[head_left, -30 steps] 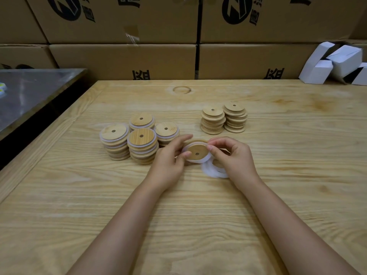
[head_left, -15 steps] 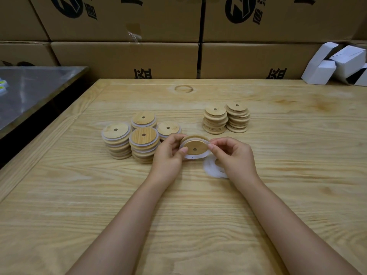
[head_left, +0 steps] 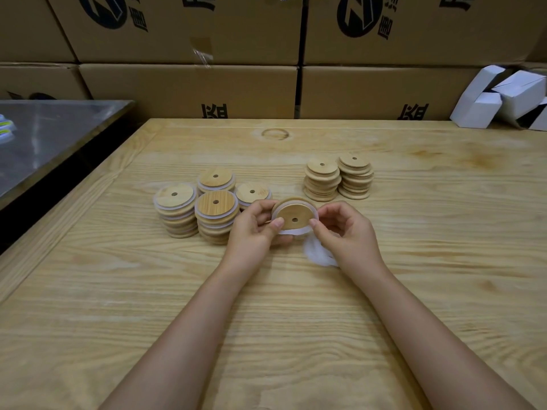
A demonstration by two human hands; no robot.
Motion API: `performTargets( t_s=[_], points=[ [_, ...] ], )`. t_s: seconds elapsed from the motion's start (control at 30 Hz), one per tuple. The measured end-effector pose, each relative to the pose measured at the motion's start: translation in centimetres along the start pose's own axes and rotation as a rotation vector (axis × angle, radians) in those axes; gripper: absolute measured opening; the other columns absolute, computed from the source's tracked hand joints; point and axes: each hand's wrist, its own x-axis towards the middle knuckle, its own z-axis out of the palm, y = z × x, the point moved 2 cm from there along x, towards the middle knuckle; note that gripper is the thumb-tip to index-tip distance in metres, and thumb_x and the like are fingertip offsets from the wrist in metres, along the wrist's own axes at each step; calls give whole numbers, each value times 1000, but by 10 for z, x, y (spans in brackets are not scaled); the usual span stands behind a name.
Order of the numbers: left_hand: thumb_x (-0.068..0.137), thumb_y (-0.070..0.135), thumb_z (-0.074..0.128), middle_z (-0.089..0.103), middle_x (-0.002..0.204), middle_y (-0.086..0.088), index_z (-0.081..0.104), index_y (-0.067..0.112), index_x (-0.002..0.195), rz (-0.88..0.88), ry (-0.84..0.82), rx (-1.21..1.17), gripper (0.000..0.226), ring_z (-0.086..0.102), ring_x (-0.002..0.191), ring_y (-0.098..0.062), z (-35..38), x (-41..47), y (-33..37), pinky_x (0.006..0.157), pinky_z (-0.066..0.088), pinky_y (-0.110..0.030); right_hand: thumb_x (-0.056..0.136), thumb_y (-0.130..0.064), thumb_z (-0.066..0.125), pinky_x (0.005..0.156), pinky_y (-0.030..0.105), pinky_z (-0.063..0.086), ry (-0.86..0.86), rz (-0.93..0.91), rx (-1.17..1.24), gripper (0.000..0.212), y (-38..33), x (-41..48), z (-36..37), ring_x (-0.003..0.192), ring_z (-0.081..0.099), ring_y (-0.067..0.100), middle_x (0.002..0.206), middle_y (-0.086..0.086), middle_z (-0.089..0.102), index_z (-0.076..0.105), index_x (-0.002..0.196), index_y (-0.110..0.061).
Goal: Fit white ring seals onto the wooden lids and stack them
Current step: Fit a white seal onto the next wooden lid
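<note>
A round wooden lid [head_left: 294, 215] with a centre hole is held tilted above the table between both hands. A white ring seal [head_left: 291, 231] sits around its rim, loose along the lower edge. My left hand [head_left: 254, 232] grips the lid's left side, thumb on its face. My right hand [head_left: 347, 232] pinches the lid and seal at the right edge. A pile of loose white ring seals [head_left: 318, 254] lies on the table under my right hand. Left of my hands stand several stacks of sealed lids [head_left: 216, 216]. Two stacks of bare lids [head_left: 339, 180] stand behind.
The wooden table [head_left: 444, 261] ends against a wall of cardboard boxes [head_left: 189, 87]. White cartons [head_left: 500, 99] lie at the back right corner. A metal-topped table [head_left: 44, 137] stands to the left across a dark gap.
Both hands have lifted the lid a little and tilted it toward me. The seal sits further onto the rim than before. The stacks have not moved.
</note>
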Motion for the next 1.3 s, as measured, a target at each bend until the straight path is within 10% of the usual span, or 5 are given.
performTargets(
  t_s=[1.3],
  points=[
    [90, 0, 53, 66, 86, -6, 54, 12, 96, -15, -80, 39, 13, 65, 77, -14, 1, -2, 0, 71, 57, -39, 84, -4, 66, 61, 15, 48, 24, 94, 84, 13, -2, -1, -1, 72, 61, 6, 76, 0, 67, 67, 78, -15]
  ],
)
